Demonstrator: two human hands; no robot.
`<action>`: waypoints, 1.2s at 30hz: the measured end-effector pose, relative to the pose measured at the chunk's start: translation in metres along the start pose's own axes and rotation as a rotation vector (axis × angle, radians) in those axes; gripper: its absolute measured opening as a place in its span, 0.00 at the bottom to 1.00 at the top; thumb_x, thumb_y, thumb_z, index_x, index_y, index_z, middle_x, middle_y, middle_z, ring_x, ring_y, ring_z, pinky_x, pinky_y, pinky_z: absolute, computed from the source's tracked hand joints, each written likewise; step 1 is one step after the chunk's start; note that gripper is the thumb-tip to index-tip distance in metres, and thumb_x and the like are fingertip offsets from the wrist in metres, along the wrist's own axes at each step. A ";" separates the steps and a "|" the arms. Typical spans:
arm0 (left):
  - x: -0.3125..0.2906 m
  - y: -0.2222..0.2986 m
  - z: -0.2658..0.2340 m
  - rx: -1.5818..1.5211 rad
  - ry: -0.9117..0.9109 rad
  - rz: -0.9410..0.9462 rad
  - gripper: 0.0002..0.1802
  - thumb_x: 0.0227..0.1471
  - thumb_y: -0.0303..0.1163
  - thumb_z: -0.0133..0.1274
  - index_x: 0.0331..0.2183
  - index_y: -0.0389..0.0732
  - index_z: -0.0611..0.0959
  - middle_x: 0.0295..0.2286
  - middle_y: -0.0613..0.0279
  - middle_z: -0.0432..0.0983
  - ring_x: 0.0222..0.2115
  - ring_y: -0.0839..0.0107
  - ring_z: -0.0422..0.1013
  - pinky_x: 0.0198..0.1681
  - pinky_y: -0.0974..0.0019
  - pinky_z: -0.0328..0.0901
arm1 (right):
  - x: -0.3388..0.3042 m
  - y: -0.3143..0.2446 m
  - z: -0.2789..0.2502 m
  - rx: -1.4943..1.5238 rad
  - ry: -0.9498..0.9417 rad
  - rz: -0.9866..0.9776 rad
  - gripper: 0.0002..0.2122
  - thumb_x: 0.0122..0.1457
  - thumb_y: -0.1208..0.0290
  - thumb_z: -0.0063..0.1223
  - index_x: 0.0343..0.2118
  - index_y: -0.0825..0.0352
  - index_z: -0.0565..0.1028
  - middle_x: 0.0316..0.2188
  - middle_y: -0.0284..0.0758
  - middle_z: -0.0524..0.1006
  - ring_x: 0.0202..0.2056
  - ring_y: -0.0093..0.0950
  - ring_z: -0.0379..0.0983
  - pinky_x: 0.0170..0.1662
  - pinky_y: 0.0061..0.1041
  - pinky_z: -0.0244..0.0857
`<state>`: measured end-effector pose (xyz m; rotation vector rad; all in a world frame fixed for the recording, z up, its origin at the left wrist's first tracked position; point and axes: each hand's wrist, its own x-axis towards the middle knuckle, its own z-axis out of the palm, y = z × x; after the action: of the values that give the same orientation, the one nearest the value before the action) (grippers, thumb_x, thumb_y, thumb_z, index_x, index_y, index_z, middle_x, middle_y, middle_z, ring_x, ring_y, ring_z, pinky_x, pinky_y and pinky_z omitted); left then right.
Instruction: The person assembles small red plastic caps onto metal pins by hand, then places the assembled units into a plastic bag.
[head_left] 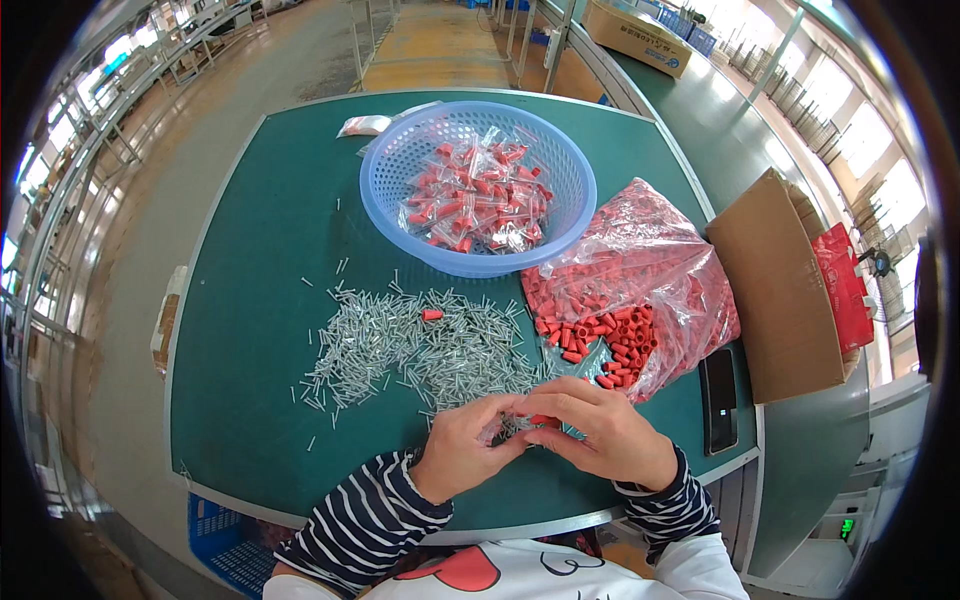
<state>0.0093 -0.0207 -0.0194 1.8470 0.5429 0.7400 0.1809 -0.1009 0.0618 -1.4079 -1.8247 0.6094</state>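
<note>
My left hand [466,447] and my right hand [600,430] meet near the table's front edge, fingertips almost touching. Closed fingers of the left hand pinch what looks like a small clear plastic bag [492,432], partly hidden. Between the right fingers shows a red plastic cap [543,421]. Just beyond the hands spreads a pile of loose silver screws [440,355], with one red cap [432,314] lying on it. To the right, a large clear bag [660,240] lies open toward me, and many red caps [625,335] spill from its mouth.
A blue perforated basket [375,205] holds filled small bags at the table's [250,240] far side. A white packet [365,126] lies behind it. On the right are a black phone [718,400] and an open cardboard box [770,300]. A blue crate [225,545] sits below the front left edge.
</note>
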 end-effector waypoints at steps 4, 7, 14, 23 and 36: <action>0.001 -0.002 0.005 -0.016 0.082 0.083 0.22 0.40 0.26 0.68 0.40 0.38 0.81 0.22 0.71 0.73 0.18 0.86 0.59 0.20 0.78 0.56 | -0.004 -0.003 -0.008 0.063 0.035 0.137 0.15 0.52 0.82 0.58 0.44 0.69 0.74 0.39 0.40 0.75 0.34 0.32 0.76 0.35 0.27 0.70; 0.002 0.001 0.003 -0.035 0.085 0.051 0.21 0.40 0.27 0.69 0.39 0.38 0.81 0.20 0.71 0.71 0.17 0.86 0.57 0.19 0.78 0.54 | -0.008 0.010 -0.013 0.034 0.022 0.121 0.14 0.52 0.83 0.57 0.43 0.69 0.74 0.39 0.38 0.75 0.33 0.29 0.75 0.35 0.25 0.70; 0.001 -0.002 0.002 -0.143 0.065 -0.052 0.15 0.41 0.29 0.70 0.26 0.40 0.77 0.17 0.74 0.66 0.17 0.88 0.54 0.18 0.79 0.49 | -0.009 0.028 0.003 0.252 -0.053 0.191 0.12 0.52 0.82 0.57 0.41 0.69 0.75 0.37 0.37 0.76 0.32 0.27 0.74 0.36 0.23 0.68; 0.002 0.004 -0.001 -0.355 0.044 -0.059 0.13 0.42 0.28 0.69 0.25 0.40 0.78 0.19 0.74 0.69 0.17 0.87 0.56 0.19 0.79 0.50 | -0.012 0.043 0.016 0.377 -0.008 0.069 0.08 0.54 0.78 0.58 0.38 0.66 0.77 0.38 0.35 0.77 0.41 0.30 0.73 0.46 0.30 0.65; 0.003 0.001 -0.010 -0.135 0.137 0.094 0.07 0.48 0.22 0.62 0.33 0.37 0.84 0.18 0.70 0.70 0.17 0.85 0.57 0.20 0.77 0.50 | -0.012 0.043 0.023 0.498 0.176 0.148 0.03 0.60 0.76 0.54 0.35 0.69 0.76 0.31 0.32 0.77 0.34 0.24 0.73 0.38 0.23 0.65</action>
<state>0.0046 -0.0123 -0.0144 1.7141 0.4833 0.9487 0.1898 -0.0988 0.0125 -1.2140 -1.3192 0.9115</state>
